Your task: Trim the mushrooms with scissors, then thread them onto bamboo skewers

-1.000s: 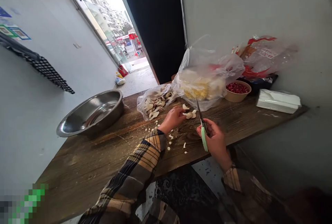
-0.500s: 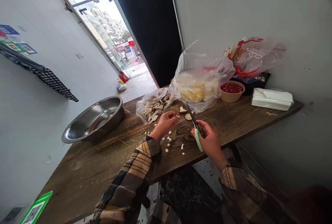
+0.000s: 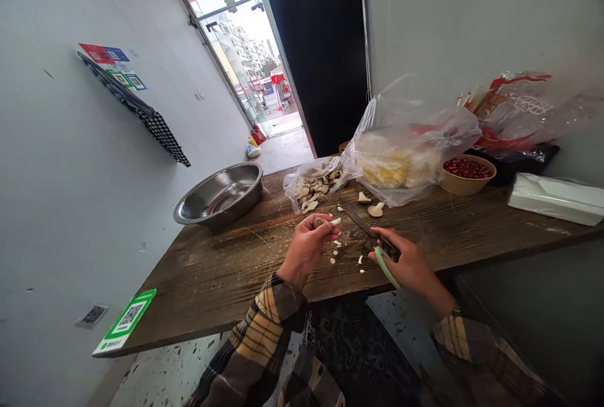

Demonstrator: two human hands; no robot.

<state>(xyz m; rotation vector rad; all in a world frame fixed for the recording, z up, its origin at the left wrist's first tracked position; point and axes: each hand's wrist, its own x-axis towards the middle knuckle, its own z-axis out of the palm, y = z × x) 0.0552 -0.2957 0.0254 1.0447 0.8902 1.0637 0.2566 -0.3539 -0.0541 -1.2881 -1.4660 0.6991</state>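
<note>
L hand (image 3: 306,248) w/ mushroom (image 3: 335,222) – R hand (image 3: 409,264) w/ scissors (image 3: 364,226)

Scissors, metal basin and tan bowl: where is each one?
Scissors (image 3: 361,223): head view, on the blade.
Metal basin (image 3: 221,200): head view, on the bare inside.
Tan bowl (image 3: 461,186): head view, on the outer wall.

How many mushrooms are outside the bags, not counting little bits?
3: a held mushroom in the left hand, and two on the table by the big bag: a farther mushroom and a nearer mushroom. More could be hidden behind that hand.
</note>
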